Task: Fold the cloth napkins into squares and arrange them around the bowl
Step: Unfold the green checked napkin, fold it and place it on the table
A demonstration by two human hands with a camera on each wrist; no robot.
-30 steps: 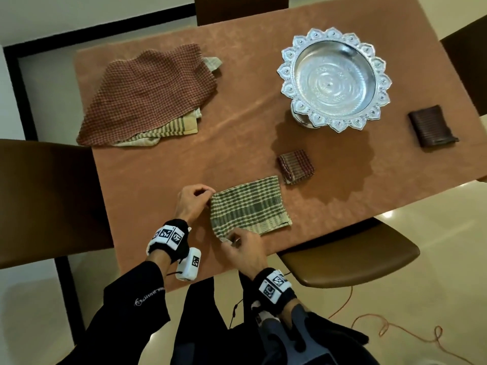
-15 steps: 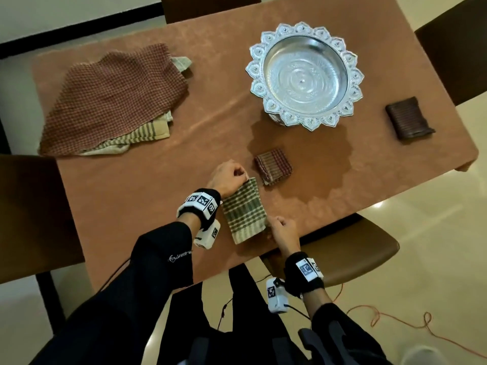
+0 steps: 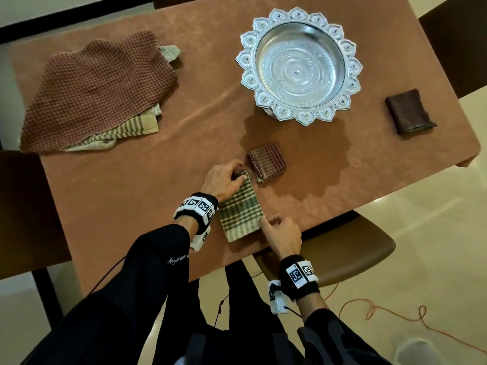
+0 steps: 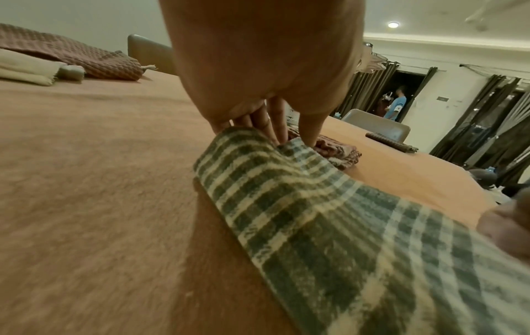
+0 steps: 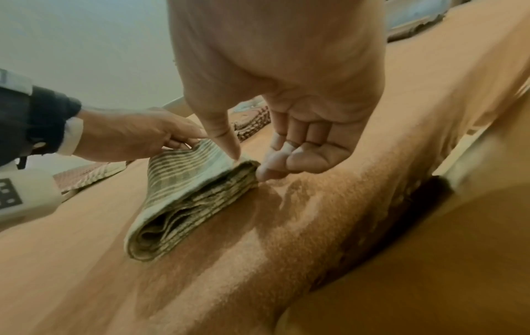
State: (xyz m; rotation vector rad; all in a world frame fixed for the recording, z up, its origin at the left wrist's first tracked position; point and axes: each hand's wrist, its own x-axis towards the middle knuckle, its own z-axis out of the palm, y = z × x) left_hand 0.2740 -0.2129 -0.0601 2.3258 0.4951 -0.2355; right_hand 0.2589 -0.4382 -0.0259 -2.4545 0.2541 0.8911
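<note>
Napkin [image 3: 241,212] lies between pinching left hand [image 3: 222,180] and, seemingly, right hand [image 3: 283,234].

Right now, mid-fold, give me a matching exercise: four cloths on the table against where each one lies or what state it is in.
Things:
1. green plaid napkin
2. red plaid napkin
3. dark brown napkin
4. checked red cloth

Places or states:
A. folded, right of the silver bowl
B. unfolded, on top of the pile
C. held at its ends by both hands
D. folded small, in front of the bowl

Pairs: 1-C, 2-D, 3-A, 4-B
</note>
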